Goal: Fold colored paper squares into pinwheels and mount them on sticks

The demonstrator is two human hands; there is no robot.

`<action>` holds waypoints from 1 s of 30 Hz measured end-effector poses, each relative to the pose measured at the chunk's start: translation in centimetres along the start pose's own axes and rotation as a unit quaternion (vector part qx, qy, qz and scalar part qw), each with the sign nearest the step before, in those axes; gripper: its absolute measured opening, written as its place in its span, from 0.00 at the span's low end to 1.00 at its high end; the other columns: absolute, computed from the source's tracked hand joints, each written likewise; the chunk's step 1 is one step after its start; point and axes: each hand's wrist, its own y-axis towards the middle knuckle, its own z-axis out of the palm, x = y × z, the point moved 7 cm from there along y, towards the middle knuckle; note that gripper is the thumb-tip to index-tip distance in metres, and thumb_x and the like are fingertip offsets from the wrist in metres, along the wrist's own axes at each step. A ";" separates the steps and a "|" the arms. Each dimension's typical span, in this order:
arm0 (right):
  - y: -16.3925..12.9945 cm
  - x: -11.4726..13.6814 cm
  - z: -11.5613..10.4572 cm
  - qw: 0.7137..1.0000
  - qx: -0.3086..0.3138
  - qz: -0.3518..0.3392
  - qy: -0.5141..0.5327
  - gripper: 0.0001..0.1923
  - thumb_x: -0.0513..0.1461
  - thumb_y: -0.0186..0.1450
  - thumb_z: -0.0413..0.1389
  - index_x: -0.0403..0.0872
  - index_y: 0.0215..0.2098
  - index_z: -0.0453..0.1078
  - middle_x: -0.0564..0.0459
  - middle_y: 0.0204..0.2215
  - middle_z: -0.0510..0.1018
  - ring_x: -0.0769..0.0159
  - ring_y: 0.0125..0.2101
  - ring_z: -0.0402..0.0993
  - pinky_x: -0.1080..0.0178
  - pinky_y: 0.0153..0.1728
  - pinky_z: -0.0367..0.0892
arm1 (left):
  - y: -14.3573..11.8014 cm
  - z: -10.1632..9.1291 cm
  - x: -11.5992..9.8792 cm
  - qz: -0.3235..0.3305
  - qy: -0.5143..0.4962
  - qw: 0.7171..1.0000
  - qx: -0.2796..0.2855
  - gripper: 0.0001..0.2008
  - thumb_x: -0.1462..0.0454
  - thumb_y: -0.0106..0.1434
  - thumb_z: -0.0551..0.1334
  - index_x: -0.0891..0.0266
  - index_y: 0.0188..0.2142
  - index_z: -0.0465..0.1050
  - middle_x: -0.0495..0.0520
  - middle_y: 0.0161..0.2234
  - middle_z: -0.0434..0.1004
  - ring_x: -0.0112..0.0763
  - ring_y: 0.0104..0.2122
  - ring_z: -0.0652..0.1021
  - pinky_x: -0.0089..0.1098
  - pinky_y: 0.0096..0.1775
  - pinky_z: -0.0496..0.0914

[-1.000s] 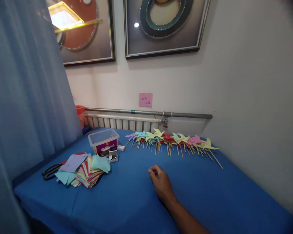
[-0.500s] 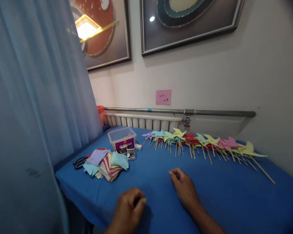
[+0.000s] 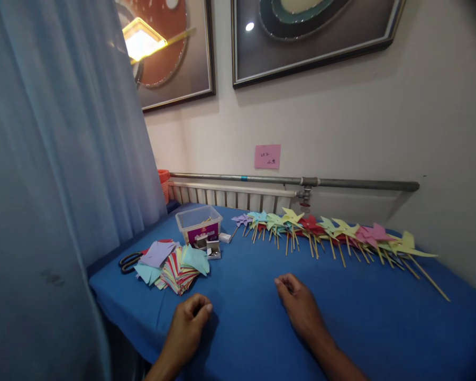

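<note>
My left hand (image 3: 187,327) is over the near part of the blue cloth, its fingers curled in and nothing showing in them. It is nearest to a fanned stack of colored paper squares (image 3: 178,272), which have cuts at their corners. My right hand (image 3: 299,304) rests on the cloth farther right, also loosely closed with nothing visible in its grip. Beyond it lies a long row of paper pinwheels (image 3: 309,225) on wooden sticks, in purple, blue, green, yellow, red and pink. Neither hand touches the papers or the pinwheels.
Black-handled scissors (image 3: 129,261) lie partly under the papers. Behind them stand a clear plastic tub (image 3: 200,225) with a purple label and small boxes (image 3: 213,250) of metal bits. A blue curtain (image 3: 71,132) hangs at left; pipes (image 3: 353,183) and a radiator line the wall.
My left hand has moved left and a little away from me, toward the paper stack. My right hand has stayed in place. The view has shifted slightly.
</note>
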 end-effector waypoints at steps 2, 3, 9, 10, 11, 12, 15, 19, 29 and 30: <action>-0.1 0.1 0.0 1.000 0.003 -0.004 0.001 0.17 0.53 0.63 0.49 0.50 0.29 0.67 0.57 0.20 0.68 0.65 0.21 0.62 0.64 0.24 0.59 | -0.2 0.3 0.2 0.021 0.034 0.999 0.010 0.15 0.53 0.61 0.60 0.61 0.26 0.69 0.46 0.22 0.65 0.29 0.26 0.67 0.28 0.29 0.60; -0.1 0.2 0.0 1.000 0.002 -0.006 0.003 0.17 0.53 0.63 0.49 0.50 0.29 0.67 0.58 0.20 0.68 0.65 0.21 0.62 0.64 0.24 0.59 | -0.1 0.2 0.2 0.032 0.053 0.998 0.011 0.14 0.54 0.63 0.59 0.61 0.26 0.69 0.47 0.22 0.66 0.29 0.26 0.68 0.28 0.30 0.61; 0.0 0.2 0.0 1.000 -0.003 -0.007 0.014 0.16 0.52 0.62 0.50 0.50 0.28 0.67 0.57 0.20 0.71 0.65 0.21 0.63 0.64 0.24 0.59 | 2.5 -5.2 -3.6 0.199 0.265 0.930 -0.158 0.12 0.59 0.68 0.56 0.60 0.36 0.77 0.55 0.35 0.78 0.37 0.37 0.76 0.35 0.42 0.68; 0.0 0.3 -0.1 1.000 -0.007 -0.008 0.010 0.16 0.52 0.62 0.50 0.50 0.28 0.68 0.56 0.20 0.71 0.65 0.21 0.64 0.64 0.25 0.59 | 3.2 -6.0 -4.3 0.223 0.312 0.906 -0.180 0.12 0.61 0.67 0.55 0.61 0.38 0.78 0.57 0.37 0.79 0.40 0.40 0.77 0.37 0.44 0.69; 0.0 0.4 -0.2 1.000 -0.011 -0.010 0.007 0.16 0.52 0.62 0.50 0.50 0.28 0.68 0.56 0.21 0.72 0.65 0.22 0.65 0.63 0.25 0.59 | 4.0 -6.5 -4.8 0.236 0.361 0.882 -0.190 0.12 0.64 0.66 0.56 0.61 0.41 0.78 0.59 0.41 0.79 0.42 0.43 0.76 0.39 0.47 0.68; 0.0 0.5 -0.2 1.000 -0.013 -0.012 0.005 0.15 0.51 0.62 0.51 0.50 0.27 0.68 0.55 0.21 0.72 0.64 0.22 0.65 0.63 0.25 0.59 | 4.8 -6.8 -5.0 0.241 0.405 0.861 -0.190 0.12 0.66 0.64 0.57 0.62 0.43 0.78 0.60 0.45 0.79 0.44 0.47 0.76 0.41 0.49 0.68; -0.1 0.8 -0.3 1.000 -0.013 -0.014 0.011 0.15 0.52 0.61 0.52 0.50 0.27 0.69 0.56 0.20 0.73 0.64 0.23 0.66 0.63 0.26 0.59 | 6.8 -6.7 -4.6 0.232 0.494 0.822 -0.163 0.15 0.70 0.62 0.58 0.60 0.45 0.79 0.60 0.53 0.77 0.47 0.52 0.74 0.43 0.51 0.68; -0.2 0.6 -0.3 1.000 -0.008 -0.007 0.014 0.15 0.51 0.61 0.51 0.50 0.28 0.69 0.56 0.21 0.72 0.64 0.22 0.66 0.63 0.26 0.59 | 7.7 -6.5 -3.6 0.228 0.504 0.818 -0.158 0.13 0.65 0.68 0.56 0.58 0.38 0.81 0.58 0.50 0.79 0.45 0.50 0.75 0.43 0.50 0.68; 0.0 0.6 -0.1 1.000 0.000 -0.014 0.015 0.15 0.51 0.62 0.50 0.50 0.28 0.68 0.57 0.20 0.70 0.65 0.21 0.63 0.63 0.26 0.58 | 7.9 -5.5 -3.7 0.254 0.545 0.793 -0.104 0.13 0.67 0.65 0.58 0.60 0.46 0.79 0.61 0.55 0.76 0.48 0.55 0.73 0.45 0.52 0.65; 0.0 0.6 -0.1 1.000 0.000 -0.013 0.013 0.15 0.51 0.62 0.50 0.50 0.28 0.68 0.57 0.20 0.70 0.65 0.21 0.63 0.63 0.26 0.58 | 7.9 -5.4 -3.7 0.253 0.551 0.790 -0.094 0.12 0.67 0.66 0.57 0.60 0.43 0.79 0.60 0.53 0.78 0.47 0.54 0.74 0.45 0.51 0.64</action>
